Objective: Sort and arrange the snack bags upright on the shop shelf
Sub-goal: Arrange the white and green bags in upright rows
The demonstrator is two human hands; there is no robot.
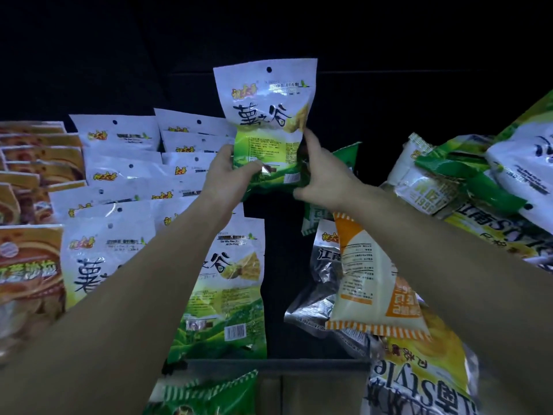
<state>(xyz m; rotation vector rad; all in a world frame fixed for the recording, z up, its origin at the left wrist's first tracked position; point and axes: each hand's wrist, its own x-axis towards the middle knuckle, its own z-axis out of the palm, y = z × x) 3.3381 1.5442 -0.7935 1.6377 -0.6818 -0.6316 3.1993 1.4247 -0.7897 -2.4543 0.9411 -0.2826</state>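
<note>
Held bag: white top, green base, upright, hang hole uppermost, raised above the dark gap in the shelf. Left hand gripping lower left corner, fingers curled round the green base. Right hand gripping lower right edge, thumb up along the side, fingers wrapped behind.

Step in hand, by the look of it: setting this bag upright at the back of the matching row. To do well: keep hang hole up, print facing out, lower straight into the gap, base seated flat before letting go, side edge lined up with the neighbours.

Left of held bag: row of matching white-and-green bags, overlapped front to back, mostly standing. Further left: brown-orange bags, stacked.

Right of held bag: loose heap of mixed bags, tilted, some upside down. Below and right of held bag: orange-striped white bag lying across silver bags, leaning toward the gap. Likely to slide in and crowd the slot; worth clearing later.
</note>
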